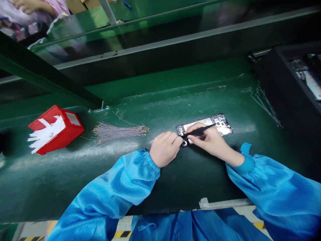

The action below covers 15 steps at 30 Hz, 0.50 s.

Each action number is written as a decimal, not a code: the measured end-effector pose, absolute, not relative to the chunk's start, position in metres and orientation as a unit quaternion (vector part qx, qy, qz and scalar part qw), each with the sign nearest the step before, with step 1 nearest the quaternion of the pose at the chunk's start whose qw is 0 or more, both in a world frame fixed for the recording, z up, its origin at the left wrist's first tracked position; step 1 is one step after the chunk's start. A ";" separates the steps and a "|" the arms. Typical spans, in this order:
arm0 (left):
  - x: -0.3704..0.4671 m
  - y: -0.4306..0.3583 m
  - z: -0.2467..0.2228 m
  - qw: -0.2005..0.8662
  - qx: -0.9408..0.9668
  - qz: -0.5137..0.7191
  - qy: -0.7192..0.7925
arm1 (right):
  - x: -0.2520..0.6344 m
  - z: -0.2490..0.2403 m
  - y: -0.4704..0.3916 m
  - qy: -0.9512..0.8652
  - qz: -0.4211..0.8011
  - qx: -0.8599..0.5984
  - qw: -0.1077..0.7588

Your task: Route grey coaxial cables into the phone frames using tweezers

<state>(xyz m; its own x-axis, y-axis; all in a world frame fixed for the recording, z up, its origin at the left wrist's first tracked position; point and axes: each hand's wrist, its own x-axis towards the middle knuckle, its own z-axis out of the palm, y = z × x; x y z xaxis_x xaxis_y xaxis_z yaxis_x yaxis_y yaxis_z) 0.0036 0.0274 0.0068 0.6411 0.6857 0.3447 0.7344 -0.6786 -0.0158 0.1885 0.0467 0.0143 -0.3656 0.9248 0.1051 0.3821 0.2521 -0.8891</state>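
Observation:
An opened phone (222, 124) lies at a slant on the green table, its circuit board and inner parts bare. My right hand (210, 140) rests over it and pinches black tweezers (202, 130), whose tip points left toward the phone's left end. Beside that end, my left hand (166, 149) is closed, its fingertips meeting the tweezers' tip. A thin grey cable (151, 133) sticks out from the left side of this hand; the rest of it is hidden by the fingers. Left of my hands lies a bundle of thin grey cables (120, 131) with gold-coloured ends.
A red bin (72, 125) with white paper strips (51, 130) stands at the left. Several loose cables (267, 107) lie near a black box (281, 80) on the right. A green post (50, 73) rises at the back left. Across the bench is another person's hand (27, 6).

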 end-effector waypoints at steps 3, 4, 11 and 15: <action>0.003 0.027 0.006 0.077 -0.902 -0.157 -0.394 | 0.188 0.014 0.047 -0.720 0.406 -0.453 0.334; 0.003 0.027 0.006 0.077 -0.902 -0.158 -0.394 | 0.189 0.014 0.047 -0.723 0.402 -0.451 0.335; 0.003 0.027 0.005 0.074 -0.902 -0.157 -0.395 | 0.190 0.010 0.044 -0.771 0.359 -0.401 0.341; 0.003 0.027 0.005 0.052 -0.902 -0.148 -0.403 | 0.191 0.009 0.039 -0.813 0.317 -0.360 0.329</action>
